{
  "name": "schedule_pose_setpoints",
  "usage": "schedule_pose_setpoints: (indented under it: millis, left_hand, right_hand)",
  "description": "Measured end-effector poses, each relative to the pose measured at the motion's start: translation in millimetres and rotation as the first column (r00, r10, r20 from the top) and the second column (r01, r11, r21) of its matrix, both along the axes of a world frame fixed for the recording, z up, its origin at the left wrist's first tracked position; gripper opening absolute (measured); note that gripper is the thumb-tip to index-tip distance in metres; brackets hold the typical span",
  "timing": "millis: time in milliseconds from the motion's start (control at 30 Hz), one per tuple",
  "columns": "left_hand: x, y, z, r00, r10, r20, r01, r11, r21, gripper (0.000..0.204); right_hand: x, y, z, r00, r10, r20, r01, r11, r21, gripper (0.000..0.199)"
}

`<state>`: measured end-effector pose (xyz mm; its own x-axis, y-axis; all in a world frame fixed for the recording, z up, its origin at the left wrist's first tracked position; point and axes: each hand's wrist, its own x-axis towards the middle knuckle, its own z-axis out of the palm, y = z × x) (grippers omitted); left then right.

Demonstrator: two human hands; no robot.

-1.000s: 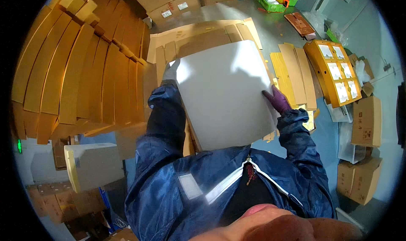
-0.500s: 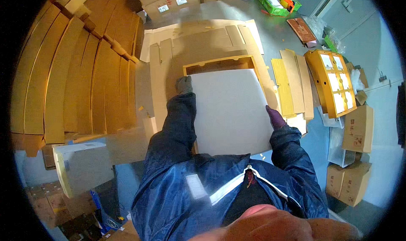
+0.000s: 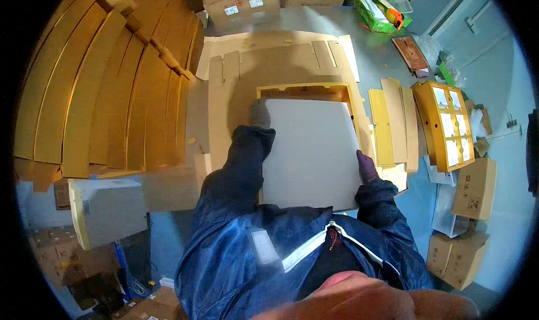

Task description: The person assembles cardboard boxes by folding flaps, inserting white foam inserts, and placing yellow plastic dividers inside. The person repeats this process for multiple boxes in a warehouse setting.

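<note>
A large white board [image 3: 311, 157] lies flat in front of me, over a yellow open box [image 3: 303, 88]. The box's far wall and part of its right wall show past the board; the rest is covered. My left hand [image 3: 259, 113], in a grey glove, is closed at the board's far left corner, beside the box's wall. My right hand [image 3: 367, 167], in a dark purple glove, grips the board's right edge nearer my body. The fingertips of both hands are partly hidden.
Flat cardboard sheets [image 3: 224, 95] lie under the box. Tall stacked cardboard [image 3: 101, 95] stands at left. Yellow flat pieces [image 3: 380, 126] lie at right, near a yellow compartment box [image 3: 429, 118]. A green basket [image 3: 382, 23] sits at far right, with cartons [image 3: 241, 5] at the back.
The whole view has shifted, so the surroundings appear further right and lower. The board looks slightly lower against the box, with more of the right wall showing. Both hands stay at its edges.
</note>
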<state>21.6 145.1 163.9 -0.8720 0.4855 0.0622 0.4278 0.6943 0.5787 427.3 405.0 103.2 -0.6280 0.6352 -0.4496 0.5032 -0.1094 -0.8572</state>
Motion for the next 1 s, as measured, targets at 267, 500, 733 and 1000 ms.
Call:
schedule_pose_setpoints:
  millis: [267, 500, 733, 1000]
  left_hand:
    - [-10, 5, -8, 0.988, -0.087, -0.131, 0.079, 0.995, -0.067, 0.032]
    - [-23, -18, -27, 0.996, -0.071, 0.056, 0.055, 0.968, 0.244, 0.036]
    - [-35, -18, -39, 0.991, -0.001, 0.135, -0.037, 0.96, 0.278, 0.036]
    - [-41, -37, -26, 0.988, -0.149, -0.044, 0.154, 0.978, 0.143, 0.037]
  right_hand:
    - [2, -9, -6, 0.975, 0.184, 0.125, -0.21, 0.947, 0.242, 0.04]
    - [-19, -44, 35, 0.992, 0.108, 0.067, -0.122, 0.957, 0.264, 0.055]
    - [-35, -51, 42, 0.994, 0.022, 0.109, -0.037, 0.989, 0.143, 0.061]
    - [-43, -58, 42, 0.943, 0.171, 0.286, -0.275, 0.885, 0.376, 0.062]
